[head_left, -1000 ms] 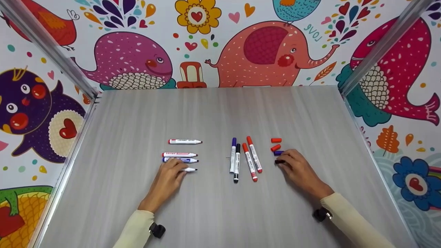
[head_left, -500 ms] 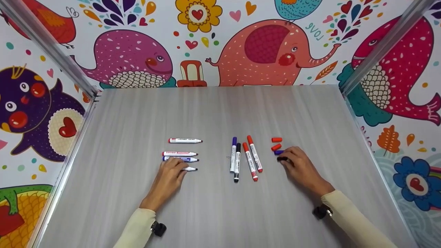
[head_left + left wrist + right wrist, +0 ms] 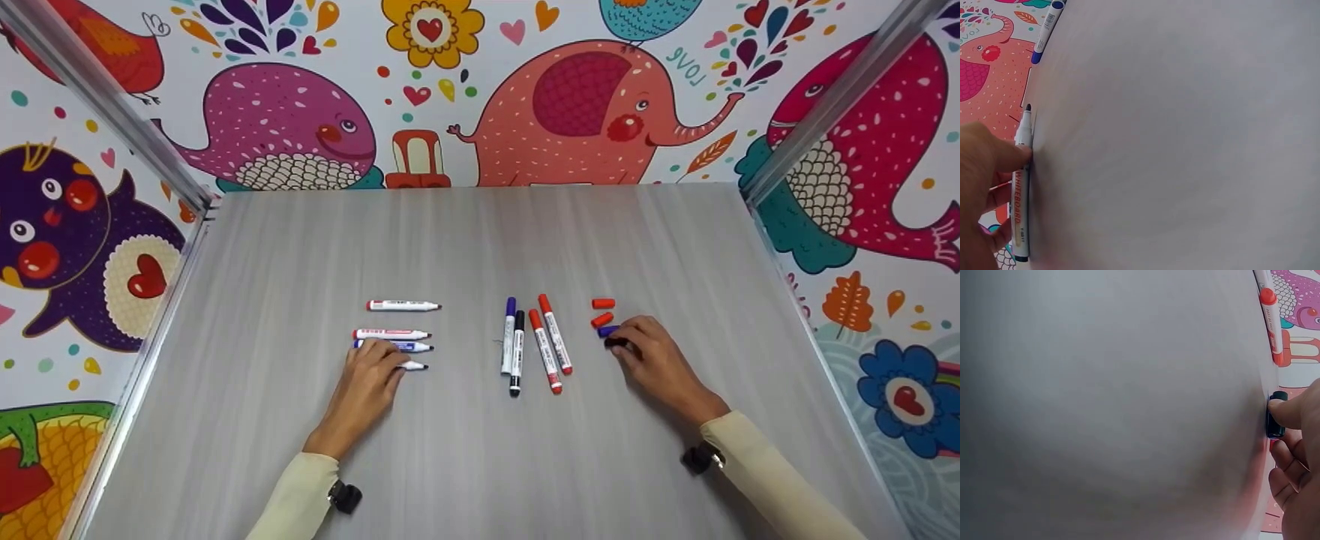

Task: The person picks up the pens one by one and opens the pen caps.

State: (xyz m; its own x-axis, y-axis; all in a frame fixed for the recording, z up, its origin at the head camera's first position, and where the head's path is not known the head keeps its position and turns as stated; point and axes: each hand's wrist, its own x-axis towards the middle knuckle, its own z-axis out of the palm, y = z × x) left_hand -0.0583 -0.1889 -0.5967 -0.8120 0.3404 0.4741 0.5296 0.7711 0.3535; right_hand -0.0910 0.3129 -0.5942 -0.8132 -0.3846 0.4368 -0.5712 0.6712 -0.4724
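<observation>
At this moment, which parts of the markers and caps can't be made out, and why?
Head view: most of the held marker, covered by the left hand.
Head view: part of the uncapped blue marker, hidden behind that same hand.
Right wrist view: part of the black cap, covered by the right hand.
Right wrist view: the rest of the upper marker, cut off by the top edge.
</observation>
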